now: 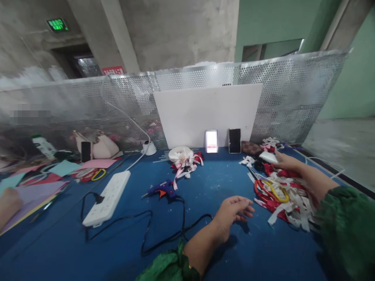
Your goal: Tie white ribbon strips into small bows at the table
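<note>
My left hand (pixel 233 214) hovers over the blue table with relaxed, slightly bent fingers and nothing in them. At the right, my right hand (pixel 285 162) reaches over a pile of ribbon scraps (pixel 293 191) in white and red. Its fingers are on a white rounded object (pixel 268 157), whose kind I cannot make out. Scissors with red and yellow handles (pixel 275 191) lie on the ribbons. A blue glue gun (pixel 162 189) rests left of my left hand, its black cord running across the table. More ribbon pieces (pixel 187 162) lie by a white round dish (pixel 177 153).
A white power strip (pixel 108 197) lies to the left. Two phones, one lit (pixel 211 141) and one dark (pixel 234 140), lean against a white board (pixel 208 113). Another person's hand (pixel 10 207) rests near coloured sheets (pixel 38 195) at far left. A perforated metal screen (pixel 125 101) stands behind.
</note>
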The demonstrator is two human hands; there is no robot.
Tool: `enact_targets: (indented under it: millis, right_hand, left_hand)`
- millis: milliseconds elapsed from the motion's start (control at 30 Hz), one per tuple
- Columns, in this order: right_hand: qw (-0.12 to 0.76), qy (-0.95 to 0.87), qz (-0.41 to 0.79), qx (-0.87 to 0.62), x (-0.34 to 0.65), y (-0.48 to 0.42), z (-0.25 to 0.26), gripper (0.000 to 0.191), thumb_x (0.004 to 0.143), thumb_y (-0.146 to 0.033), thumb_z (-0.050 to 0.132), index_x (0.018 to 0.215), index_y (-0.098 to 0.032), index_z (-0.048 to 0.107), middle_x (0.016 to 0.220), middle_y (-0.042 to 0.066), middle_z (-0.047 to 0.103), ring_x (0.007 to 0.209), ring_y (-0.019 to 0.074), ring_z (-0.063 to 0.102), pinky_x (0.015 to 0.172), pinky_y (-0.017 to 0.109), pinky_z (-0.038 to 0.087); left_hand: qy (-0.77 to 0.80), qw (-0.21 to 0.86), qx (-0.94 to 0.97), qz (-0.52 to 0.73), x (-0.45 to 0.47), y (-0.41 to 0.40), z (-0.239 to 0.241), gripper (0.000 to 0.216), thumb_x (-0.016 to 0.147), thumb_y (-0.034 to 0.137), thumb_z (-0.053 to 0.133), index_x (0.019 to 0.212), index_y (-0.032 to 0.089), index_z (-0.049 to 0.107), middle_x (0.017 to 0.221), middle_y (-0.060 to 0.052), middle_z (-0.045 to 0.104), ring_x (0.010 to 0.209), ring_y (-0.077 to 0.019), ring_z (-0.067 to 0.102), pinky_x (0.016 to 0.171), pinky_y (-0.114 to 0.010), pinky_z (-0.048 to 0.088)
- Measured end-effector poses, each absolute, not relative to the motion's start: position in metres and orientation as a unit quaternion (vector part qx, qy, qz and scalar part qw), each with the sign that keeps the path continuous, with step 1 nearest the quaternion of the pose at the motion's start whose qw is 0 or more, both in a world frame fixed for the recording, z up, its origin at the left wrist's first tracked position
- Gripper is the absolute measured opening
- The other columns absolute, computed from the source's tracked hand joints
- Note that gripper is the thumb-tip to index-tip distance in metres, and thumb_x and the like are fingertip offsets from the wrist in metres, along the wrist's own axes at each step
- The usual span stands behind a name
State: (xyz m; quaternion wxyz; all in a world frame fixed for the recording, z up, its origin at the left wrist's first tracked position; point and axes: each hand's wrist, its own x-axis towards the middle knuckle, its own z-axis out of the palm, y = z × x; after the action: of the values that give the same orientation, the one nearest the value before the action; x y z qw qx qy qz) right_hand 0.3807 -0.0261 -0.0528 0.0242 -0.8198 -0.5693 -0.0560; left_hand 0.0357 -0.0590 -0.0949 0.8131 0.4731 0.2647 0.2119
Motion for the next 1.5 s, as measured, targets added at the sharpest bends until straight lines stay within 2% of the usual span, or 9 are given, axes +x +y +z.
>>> enact_targets:
  millis: [167, 267, 333, 500, 667, 833, 1067, 1300, 1500]
  right_hand:
    - [0.029, -0.524, -0.154, -0.837, 0.336, -0.050, -0.014, 0.036, 0.081, -0.027, 0.055, 0.105, -0.001, 0.057, 0.105, 0.032, 0.055, 0.096, 0.0349, 0.053, 0.075, 0.038, 0.030]
    - [0.059, -0.547, -0.222, -0.805, 0.277, -0.077, -0.004, 0.029, 0.090, -0.027, 0.039, 0.106, -0.010, 0.057, 0.111, 0.022, 0.057, 0.107, 0.0311, 0.048, 0.090, 0.039, 0.025]
    - [0.100, -0.597, -0.270, -0.748, 0.239, -0.091, -0.008, 0.027, 0.091, -0.027, 0.036, 0.095, -0.014, 0.060, 0.097, 0.016, 0.063, 0.098, 0.0272, 0.053, 0.092, 0.039, 0.026]
    - [0.067, -0.577, -0.158, -0.798, 0.215, -0.098, -0.038, 0.030, 0.090, -0.029, 0.036, 0.090, -0.015, 0.062, 0.091, 0.015, 0.066, 0.086, 0.0263, 0.060, 0.074, 0.035, 0.038]
    - [-0.026, -0.515, -0.018, -0.857, 0.244, -0.089, -0.068, 0.020, 0.076, -0.028, 0.056, 0.087, -0.012, 0.062, 0.094, 0.020, 0.065, 0.087, 0.0310, 0.063, 0.066, 0.034, 0.042]
    - [-0.023, -0.508, -0.006, -0.861, 0.256, -0.085, -0.076, 0.037, 0.072, -0.033, 0.059, 0.101, -0.010, 0.057, 0.097, 0.020, 0.065, 0.087, 0.0313, 0.063, 0.064, 0.033, 0.043]
    - [0.125, -0.474, 0.072, -0.869, 0.285, -0.096, -0.052, 0.041, 0.068, -0.037, 0.060, 0.102, -0.015, 0.060, 0.078, 0.009, 0.067, 0.072, 0.0240, 0.063, 0.059, 0.028, 0.040]
    - [0.277, -0.468, 0.180, -0.820, 0.266, -0.096, -0.045, 0.047, 0.072, -0.039, 0.060, 0.112, -0.014, 0.057, 0.081, 0.007, 0.068, 0.065, 0.0177, 0.061, 0.055, 0.025, 0.041]
    - [0.128, -0.546, 0.045, -0.826, 0.204, -0.085, -0.075, 0.043, 0.074, -0.032, 0.057, 0.113, -0.014, 0.054, 0.091, 0.011, 0.067, 0.079, 0.0238, 0.063, 0.058, 0.026, 0.038]
  left_hand:
    - [0.327, 0.739, 0.514, 0.288, 0.030, -0.056, -0.088, 0.019, 0.066, 0.027, 0.070, 0.080, 0.014, 0.068, 0.073, -0.007, 0.065, 0.064, -0.0140, 0.057, 0.060, -0.024, 0.039]
    - [0.347, 0.686, 0.532, 0.356, 0.025, -0.054, -0.078, 0.010, 0.064, 0.021, 0.071, 0.071, 0.014, 0.069, 0.063, -0.004, 0.063, 0.057, -0.0115, 0.053, 0.058, -0.022, 0.038]
    - [0.354, 0.659, 0.541, 0.385, 0.021, -0.051, -0.070, 0.011, 0.067, 0.025, 0.068, 0.066, 0.014, 0.068, 0.058, -0.003, 0.062, 0.052, -0.0106, 0.050, 0.056, -0.023, 0.038]
    - [0.392, 0.591, 0.587, 0.389, 0.008, -0.038, -0.063, 0.042, 0.077, 0.048, 0.055, 0.052, 0.015, 0.060, 0.043, -0.001, 0.051, 0.045, -0.0104, 0.046, 0.054, -0.024, 0.038]
    - [0.414, 0.485, 0.673, 0.375, 0.001, -0.030, -0.083, 0.035, 0.075, 0.047, 0.057, 0.059, 0.017, 0.064, 0.050, -0.001, 0.057, 0.051, -0.0128, 0.049, 0.053, -0.023, 0.034]
    - [0.386, 0.443, 0.747, 0.310, 0.004, -0.037, -0.093, 0.034, 0.078, 0.046, 0.053, 0.062, 0.018, 0.066, 0.054, -0.001, 0.061, 0.050, -0.0129, 0.050, 0.054, -0.024, 0.034]
    - [0.390, 0.420, 0.770, 0.282, 0.003, -0.039, -0.090, 0.034, 0.079, 0.045, 0.051, 0.063, 0.019, 0.066, 0.056, -0.002, 0.064, 0.050, -0.0135, 0.052, 0.054, -0.024, 0.034]
    - [0.387, 0.419, 0.777, 0.265, 0.005, -0.038, -0.092, 0.035, 0.080, 0.045, 0.050, 0.065, 0.019, 0.067, 0.057, -0.002, 0.064, 0.053, -0.0144, 0.054, 0.054, -0.024, 0.035]
    - [0.386, 0.407, 0.793, 0.239, 0.006, -0.039, -0.096, 0.036, 0.080, 0.046, 0.049, 0.066, 0.018, 0.066, 0.058, -0.001, 0.064, 0.052, -0.0132, 0.053, 0.055, -0.023, 0.035]
